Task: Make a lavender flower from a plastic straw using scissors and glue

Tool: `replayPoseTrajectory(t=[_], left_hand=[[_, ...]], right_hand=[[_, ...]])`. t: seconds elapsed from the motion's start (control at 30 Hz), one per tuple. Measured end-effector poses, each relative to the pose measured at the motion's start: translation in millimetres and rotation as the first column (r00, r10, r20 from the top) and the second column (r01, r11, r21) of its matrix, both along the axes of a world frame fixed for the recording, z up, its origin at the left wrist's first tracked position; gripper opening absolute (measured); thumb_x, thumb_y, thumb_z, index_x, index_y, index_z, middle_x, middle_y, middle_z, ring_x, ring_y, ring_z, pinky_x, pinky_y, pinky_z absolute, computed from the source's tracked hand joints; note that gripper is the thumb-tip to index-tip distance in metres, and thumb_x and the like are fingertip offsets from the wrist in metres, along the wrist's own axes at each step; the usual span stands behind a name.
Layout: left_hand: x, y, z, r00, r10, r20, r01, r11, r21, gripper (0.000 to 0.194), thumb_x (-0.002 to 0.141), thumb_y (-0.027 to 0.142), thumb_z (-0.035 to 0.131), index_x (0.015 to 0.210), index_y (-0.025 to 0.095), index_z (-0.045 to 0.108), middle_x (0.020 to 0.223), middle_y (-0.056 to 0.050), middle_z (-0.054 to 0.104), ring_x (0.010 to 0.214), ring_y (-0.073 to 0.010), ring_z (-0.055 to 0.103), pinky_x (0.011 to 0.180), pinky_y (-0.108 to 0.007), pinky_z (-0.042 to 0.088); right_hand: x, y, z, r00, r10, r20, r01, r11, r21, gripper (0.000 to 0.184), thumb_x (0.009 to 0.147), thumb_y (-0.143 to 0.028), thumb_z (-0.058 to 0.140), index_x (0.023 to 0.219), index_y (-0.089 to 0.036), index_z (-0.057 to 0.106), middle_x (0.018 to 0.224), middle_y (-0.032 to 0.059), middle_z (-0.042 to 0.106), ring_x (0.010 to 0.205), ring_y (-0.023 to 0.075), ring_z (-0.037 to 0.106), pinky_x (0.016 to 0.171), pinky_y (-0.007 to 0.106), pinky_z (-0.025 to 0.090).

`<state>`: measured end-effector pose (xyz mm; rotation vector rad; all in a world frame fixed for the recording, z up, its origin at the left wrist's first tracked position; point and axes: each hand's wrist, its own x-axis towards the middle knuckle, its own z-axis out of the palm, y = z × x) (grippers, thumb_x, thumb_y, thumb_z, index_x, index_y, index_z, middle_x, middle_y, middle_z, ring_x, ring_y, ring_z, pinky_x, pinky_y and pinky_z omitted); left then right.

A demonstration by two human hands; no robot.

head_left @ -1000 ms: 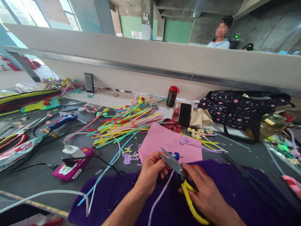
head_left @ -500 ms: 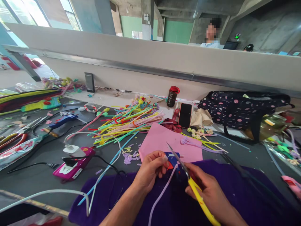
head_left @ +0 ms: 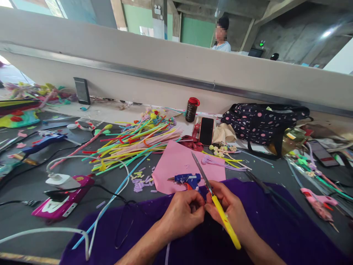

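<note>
My right hand [head_left: 233,208] is closed around a pair of scissors with yellow handles [head_left: 224,221], blades pointing up and away. My left hand [head_left: 183,209] is pinched, its fingertips meeting those of my right hand; what lies between them is too small and covered to make out. A lilac fuzzy stem [head_left: 167,254] shows below my left wrist, its upper end hidden. Just beyond my hands, a blue glue gun [head_left: 187,179] rests on a pink sheet [head_left: 165,165]. Under my forearms spreads a dark purple cloth [head_left: 132,224].
Short lilac cut pieces [head_left: 139,184] lie left of the sheet, before a heap of coloured fuzzy stems [head_left: 138,147]. A magenta power strip [head_left: 64,198] and cables occupy the left. Behind stand a bottle [head_left: 191,110], phone [head_left: 206,131] and patterned bag [head_left: 264,123]; a pink glue gun [head_left: 318,204] lies right.
My hands have come together, fingertips touching. The blue glue gun, formerly half behind my left hand, is now uncovered. The lilac stem is mostly hidden now. The view has turned right.
</note>
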<state>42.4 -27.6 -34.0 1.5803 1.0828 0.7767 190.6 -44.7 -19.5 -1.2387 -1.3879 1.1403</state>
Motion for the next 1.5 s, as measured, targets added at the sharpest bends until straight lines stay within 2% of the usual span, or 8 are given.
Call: replayPoseTrajectory(t=[0.33,0.4,0.5,0.57,0.67,0.8,0.93,1.5], left_hand=[[-2,-4,-3.1,0.993,0.007,-0.121,0.021,0.973,0.228,0.013,0.067,0.009,0.049,0.066,0.017,0.060,0.054,0.000,0.055,0.044,-0.0082,0.045,0.043,-0.019,0.029],[-1,-4,-2.1,0.998,0.021,-0.055,-0.011,0.986,0.167,0.011,0.068,0.012,0.051,0.066,0.017,0.061,0.054,0.000,0.055,0.045,-0.0082,0.045,0.043,-0.019,0.030],[-1,-1,0.5,0.992,0.014,0.128,0.006,0.988,-0.153,0.009,0.072,0.022,0.055,0.071,0.016,0.062,0.059,-0.001,0.059,0.044,-0.0083,0.048,0.040,-0.018,0.031],[-3,3,1.5,0.961,-0.014,0.277,0.126,0.912,-0.391,0.016,0.074,0.028,0.055,0.073,0.014,0.062,0.062,-0.003,0.063,0.041,-0.0080,0.049,0.035,-0.017,0.031],[-4,6,-0.1,0.893,-0.042,0.448,0.317,0.766,-0.560,0.022,0.074,0.032,0.056,0.071,0.011,0.063,0.058,-0.004,0.064,0.036,-0.0070,0.050,0.030,-0.015,0.029],[-4,7,-5.4,0.827,-0.022,0.562,0.441,0.646,-0.623,0.021,0.071,0.030,0.059,0.067,0.009,0.065,0.056,-0.006,0.066,0.034,-0.0066,0.051,0.028,-0.013,0.030],[-5,7,-7.1,0.805,0.005,0.593,0.470,0.605,-0.643,0.014,0.071,0.023,0.061,0.068,0.010,0.064,0.055,-0.004,0.066,0.034,-0.0060,0.052,0.028,-0.011,0.033],[-3,6,-8.1,0.815,0.012,0.580,0.456,0.604,-0.654,0.011,0.061,0.019,0.066,0.067,0.010,0.065,0.055,-0.005,0.067,0.033,-0.0066,0.051,0.027,-0.012,0.033]], right_hand=[[14,1,-15.3,0.981,0.115,0.156,-0.124,0.991,0.049,0.040,0.077,-0.021,0.060,0.115,-0.023,0.050,0.083,0.0012,0.068,0.073,0.0155,0.064,0.063,0.022,0.051],[14,1,-14.5,0.989,0.089,0.119,-0.094,0.995,0.040,0.036,0.078,-0.021,0.059,0.113,-0.023,0.051,0.077,-0.0005,0.065,0.068,0.0138,0.063,0.062,0.021,0.050],[12,1,-12.1,0.999,0.033,0.024,-0.033,0.999,0.003,0.034,0.079,-0.023,0.061,0.111,-0.023,0.052,0.071,-0.0030,0.059,0.054,0.0091,0.056,0.049,0.017,0.046],[10,0,-10.5,0.999,0.008,-0.051,-0.008,1.000,-0.001,0.035,0.078,-0.025,0.062,0.111,-0.024,0.050,0.069,-0.0042,0.056,0.049,0.0072,0.051,0.041,0.015,0.040],[9,-2,-8.4,0.997,0.021,-0.078,-0.018,0.999,0.036,0.032,0.078,-0.023,0.063,0.108,-0.026,0.052,0.069,-0.0048,0.054,0.050,0.0065,0.050,0.042,0.015,0.041],[8,-5,-7.1,0.999,0.046,-0.011,-0.044,0.991,0.124,0.029,0.078,-0.021,0.063,0.105,-0.026,0.054,0.072,-0.0036,0.056,0.055,0.0082,0.054,0.052,0.018,0.048],[8,-5,-8.7,0.999,0.041,0.003,-0.041,0.986,0.163,0.030,0.080,-0.021,0.061,0.108,-0.025,0.053,0.072,-0.0026,0.056,0.058,0.0099,0.057,0.053,0.019,0.050],[7,-9,-6.8,0.996,0.057,0.075,-0.074,0.964,0.255,0.035,0.080,-0.010,0.059,0.109,-0.027,0.050,0.074,-0.0030,0.060,0.061,0.0101,0.061,0.056,0.018,0.051]])
